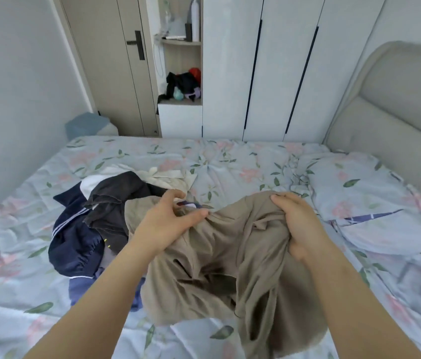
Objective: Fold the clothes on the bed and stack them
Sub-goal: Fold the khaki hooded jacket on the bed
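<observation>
A crumpled beige garment [232, 257] is lifted above the bed [235, 161], hanging down toward me. My right hand [296, 226] grips a bunch of its fabric at the upper right. My left hand [170, 221] pinches the garment's upper left edge between thumb and fingers. To the left lies a heap of unfolded clothes: a navy jacket with white stripes [75, 239], a dark grey piece [116, 200], and a white and cream piece [163, 177] behind them. Part of the heap is hidden by my left arm and the beige garment.
The floral sheet covers the whole bed. A pillow [370, 203] in the same print lies at the right, by the padded headboard [395, 107]. White wardrobe doors [279, 68] and a shelf niche with clothes [183, 86] stand behind the bed.
</observation>
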{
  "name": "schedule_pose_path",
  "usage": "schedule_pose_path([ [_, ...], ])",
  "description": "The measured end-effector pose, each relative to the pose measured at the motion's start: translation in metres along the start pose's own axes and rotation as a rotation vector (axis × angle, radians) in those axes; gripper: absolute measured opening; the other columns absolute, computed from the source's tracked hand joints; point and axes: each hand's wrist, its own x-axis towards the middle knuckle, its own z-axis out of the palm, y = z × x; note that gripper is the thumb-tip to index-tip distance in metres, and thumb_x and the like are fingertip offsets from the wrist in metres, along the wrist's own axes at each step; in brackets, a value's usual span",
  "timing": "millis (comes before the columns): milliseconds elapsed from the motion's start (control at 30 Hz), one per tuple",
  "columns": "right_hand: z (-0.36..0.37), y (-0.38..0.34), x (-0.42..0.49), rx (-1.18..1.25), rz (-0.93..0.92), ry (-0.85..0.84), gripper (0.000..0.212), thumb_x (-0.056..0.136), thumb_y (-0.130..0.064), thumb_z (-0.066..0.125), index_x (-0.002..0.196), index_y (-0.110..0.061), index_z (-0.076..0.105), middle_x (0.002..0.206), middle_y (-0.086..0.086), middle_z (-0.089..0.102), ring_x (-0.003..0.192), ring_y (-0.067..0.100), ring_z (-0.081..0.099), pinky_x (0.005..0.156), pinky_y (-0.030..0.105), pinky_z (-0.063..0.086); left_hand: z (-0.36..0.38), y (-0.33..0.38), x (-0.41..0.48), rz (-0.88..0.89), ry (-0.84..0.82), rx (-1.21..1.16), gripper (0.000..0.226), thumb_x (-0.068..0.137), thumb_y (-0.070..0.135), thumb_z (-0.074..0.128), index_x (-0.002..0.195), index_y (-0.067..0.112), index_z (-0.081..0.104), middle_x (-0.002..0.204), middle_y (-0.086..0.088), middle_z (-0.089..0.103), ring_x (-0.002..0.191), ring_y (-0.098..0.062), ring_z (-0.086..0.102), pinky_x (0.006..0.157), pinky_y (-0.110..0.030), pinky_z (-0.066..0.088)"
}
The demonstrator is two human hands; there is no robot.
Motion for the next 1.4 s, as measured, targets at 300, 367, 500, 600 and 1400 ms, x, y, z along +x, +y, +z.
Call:
schedule_pose_path([
  [300, -0.003, 0.037, -0.005, -0.500, -0.020, -0.297, 0.028, 0.083, -0.003, 0.062, 0.063, -0.021, 0.070, 0.068, -0.005, 0.067, 0.073, 0.010, 0.060, 0.073, 0.023, 0.045, 0.069, -0.025, -0.008, 0.162, -0.621, 0.039, 0.035, 0.092, 0.017, 0.061, 0.119, 0.037, 0.050, 0.095, 0.021, 0.057, 0.084, 0.016, 0.055, 0.081, -0.004, 0.041],
  [367, -0.003, 0.039, -0.001, -0.587, -0.033, -0.356, 0.022, 0.083, -0.006, 0.064, 0.070, -0.021, 0.071, 0.074, -0.004, 0.066, 0.075, 0.009, 0.059, 0.075, 0.023, 0.044, 0.074, -0.030, -0.006, 0.048, -0.585, -0.146, 0.017, 0.097, 0.015, 0.053, 0.100, 0.029, 0.061, 0.089, 0.011, 0.064, 0.086, -0.001, 0.059, 0.084, -0.016, 0.047],
  [500, -0.017, 0.038, 0.011, -0.808, 0.009, -0.554, 0.013, 0.078, -0.013, 0.075, 0.077, -0.024, 0.068, 0.071, -0.008, 0.065, 0.068, 0.005, 0.060, 0.066, 0.014, 0.045, 0.061, -0.042, 0.001, -0.220, -0.477, -0.423, 0.022, 0.101, 0.018, 0.043, 0.105, 0.016, 0.065, 0.088, -0.005, 0.071, 0.075, -0.015, 0.065, 0.078, -0.034, 0.053],
  [600, -0.025, 0.039, 0.027, -1.191, -0.023, -0.577, 0.028, 0.081, -0.019, 0.071, 0.059, -0.018, 0.054, 0.059, -0.005, 0.047, 0.057, 0.008, 0.046, 0.051, 0.018, 0.031, 0.046, -0.044, 0.005, -0.327, -0.409, -0.606, 0.026, 0.100, 0.015, 0.042, 0.103, 0.008, 0.067, 0.097, -0.011, 0.073, 0.083, -0.018, 0.070, 0.077, -0.031, 0.057],
  [1400, 0.058, 0.149, 0.022, -0.578, 0.561, -0.443, 0.051, 0.092, -0.056, 0.047, 0.119, -0.015, 0.061, 0.106, -0.004, 0.063, 0.087, 0.009, 0.059, 0.070, 0.018, 0.045, -0.062, -0.048, 0.005, -0.552, -0.121, -1.372, 0.044, 0.095, 0.034, 0.044, 0.106, -0.005, 0.062, 0.102, -0.020, 0.066, 0.084, -0.034, 0.069, 0.069, -0.052, 0.054],
])
